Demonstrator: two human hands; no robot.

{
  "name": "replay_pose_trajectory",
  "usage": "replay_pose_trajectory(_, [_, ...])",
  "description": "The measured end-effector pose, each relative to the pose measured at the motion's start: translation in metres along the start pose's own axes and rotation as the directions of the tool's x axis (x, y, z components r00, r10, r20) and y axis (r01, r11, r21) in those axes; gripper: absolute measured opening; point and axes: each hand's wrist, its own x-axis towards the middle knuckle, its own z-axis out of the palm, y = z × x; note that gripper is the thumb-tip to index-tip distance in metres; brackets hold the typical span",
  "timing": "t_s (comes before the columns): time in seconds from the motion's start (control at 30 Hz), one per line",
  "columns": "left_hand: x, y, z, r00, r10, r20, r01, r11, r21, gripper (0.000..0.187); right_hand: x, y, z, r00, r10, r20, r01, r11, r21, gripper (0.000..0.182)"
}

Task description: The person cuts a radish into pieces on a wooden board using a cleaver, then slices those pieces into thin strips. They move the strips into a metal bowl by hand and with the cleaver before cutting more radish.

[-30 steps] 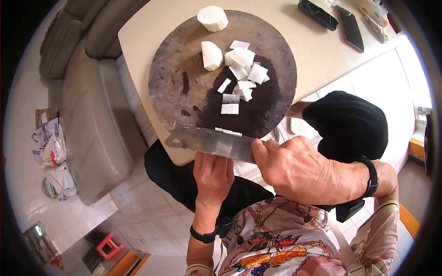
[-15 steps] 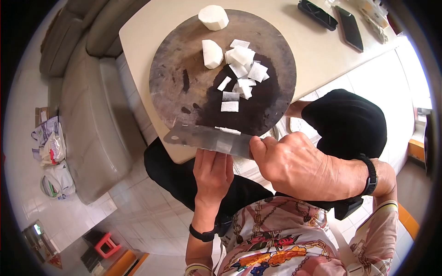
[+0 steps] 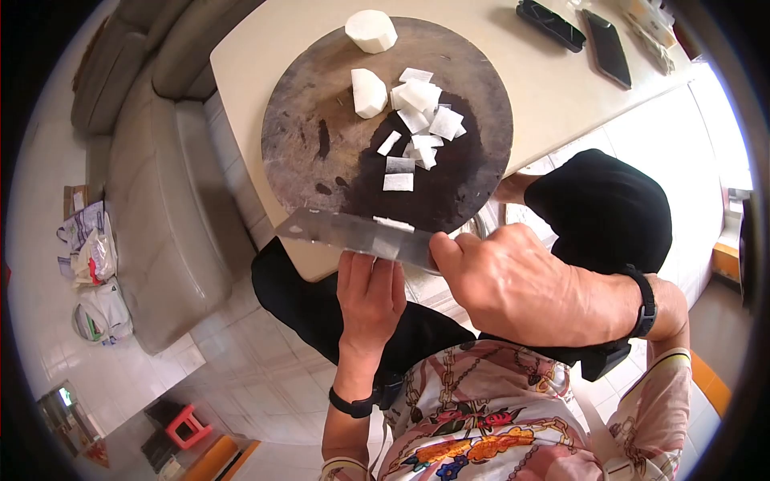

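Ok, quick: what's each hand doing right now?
Left hand: fingertips hidden by the cleaver, so whether it holds anything can't be told.
Right hand: closed, holding the cleaver.

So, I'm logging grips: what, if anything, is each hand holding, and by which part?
The right hand holds the cleaver at its handle end. The left hand has its fingertips hidden behind the cleaver, so its hold cannot be told.
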Motion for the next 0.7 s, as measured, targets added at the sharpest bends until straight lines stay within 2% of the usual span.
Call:
replay_pose_trajectory(0.2, [0.003, 0.003, 0.001, 0.999, 0.033, -0.023, -0.032, 0.999, 0.018, 0.021, -0.004, 0.005, 0.002, 1.0, -0.011, 0.028, 0.011, 1.0, 0.005, 0.017])
replay_pose_trajectory(0.3, [0.001, 0.002, -0.001, 0.999, 0.043, -0.024, -0.042, 0.999, 0.025, 0.023, 0.003, 0.004, 0.006, 0.998, -0.016, 0.059, 0.012, 0.998, 0.062, 0.023])
replay_pose_trajectory(0.37, [0.004, 0.004, -0.003, 0.999, 0.043, -0.016, -0.043, 0.999, 0.015, 0.025, 0.01, -0.001, 0.014, 0.999, -0.019, -0.027, 0.019, 1.0, -0.013, 0.021])
replay_pose_trajectory(0.53, [0.002, 0.002, 0.001, 0.998, 0.043, -0.04, -0.042, 0.998, 0.037, 0.024, 0.012, 0.004, 0.015, 0.993, -0.022, -0.112, 0.027, 0.999, 0.04, 0.02])
replay_pose_trajectory(0.7, [0.001, 0.0, -0.001, 0.997, 0.054, -0.054, -0.052, 0.998, 0.039, 0.022, 0.003, 0.001, 0.003, 0.997, 0.053, 0.061, -0.058, 0.995, 0.082, 0.02])
